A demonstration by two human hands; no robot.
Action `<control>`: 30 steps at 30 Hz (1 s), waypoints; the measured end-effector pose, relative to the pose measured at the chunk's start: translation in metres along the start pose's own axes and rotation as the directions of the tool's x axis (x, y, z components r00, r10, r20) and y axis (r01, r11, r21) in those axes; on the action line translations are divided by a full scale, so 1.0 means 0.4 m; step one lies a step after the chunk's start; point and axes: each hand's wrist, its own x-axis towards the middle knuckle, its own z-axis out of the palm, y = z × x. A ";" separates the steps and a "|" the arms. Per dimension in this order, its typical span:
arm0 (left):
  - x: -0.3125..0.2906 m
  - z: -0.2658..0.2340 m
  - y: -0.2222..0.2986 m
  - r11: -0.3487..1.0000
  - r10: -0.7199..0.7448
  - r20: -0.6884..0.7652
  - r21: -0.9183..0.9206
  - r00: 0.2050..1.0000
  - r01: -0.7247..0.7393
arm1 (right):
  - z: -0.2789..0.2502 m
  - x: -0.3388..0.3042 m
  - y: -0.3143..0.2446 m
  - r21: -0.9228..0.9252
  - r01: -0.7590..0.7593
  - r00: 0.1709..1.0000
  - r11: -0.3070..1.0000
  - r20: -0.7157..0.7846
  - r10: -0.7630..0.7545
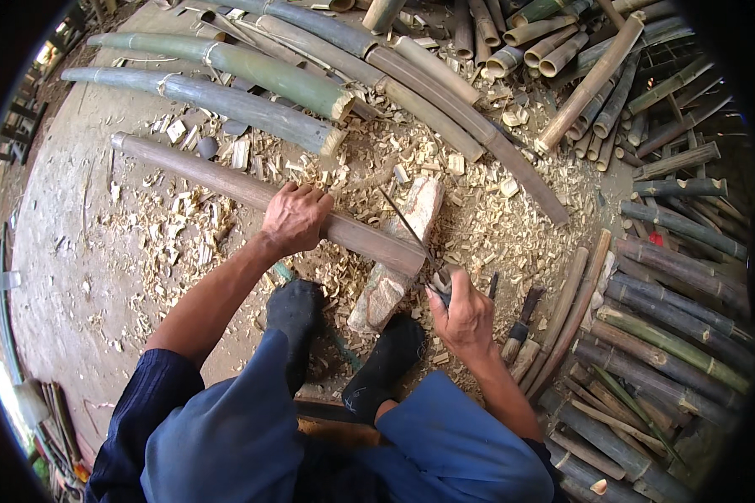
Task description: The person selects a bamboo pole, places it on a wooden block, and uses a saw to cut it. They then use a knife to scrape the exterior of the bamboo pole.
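A brown bamboo pole [205,178] lies slantwise across the floor, its near right end resting over a pale, rough-hewn block [382,296]. My left hand [296,218] is wrapped over the pole from above, closed around it near the block. In my right hand [464,317] is the handle of a knife with a long, thin dark blade [404,220]. The blade points up and to the left, beside the pole's cut end and over the block; whether it touches the bamboo I cannot tell. My fingers hide most of the handle.
Pale shavings and chips [478,222] cover the floor around the block. Green bamboo poles [252,67] lie beyond. Cut bamboo lengths [679,293] are piled along the right. A wooden-handled tool [522,325] lies right of my right hand. My feet in dark socks [384,369] flank the block.
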 end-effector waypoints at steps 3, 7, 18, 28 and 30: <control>0.019 0.003 0.007 0.999 0.046 -0.006 0.013 0.999 -0.046 | 0.063 -0.037 0.112 -0.181 -0.271 0.916 0.945 0.253 0.311; -0.002 0.014 -0.007 0.999 0.040 -0.081 0.005 0.996 -0.040 | 0.029 -0.001 0.035 -0.166 -0.281 0.910 0.945 0.267 0.317; -0.031 0.026 0.014 0.997 0.047 -0.230 0.067 0.972 -0.032 | 0.024 -0.015 0.079 -0.139 -0.278 0.900 0.950 0.308 0.309; -0.030 -0.008 0.043 0.996 -0.061 -0.051 0.065 0.997 0.064 | 0.028 -0.001 0.106 -0.222 -0.332 0.826 0.917 0.401 0.396; 0.000 -0.043 0.020 0.996 -0.086 0.290 0.035 0.953 0.079 | -0.013 0.028 0.044 -0.105 -0.327 0.873 0.939 0.347 0.343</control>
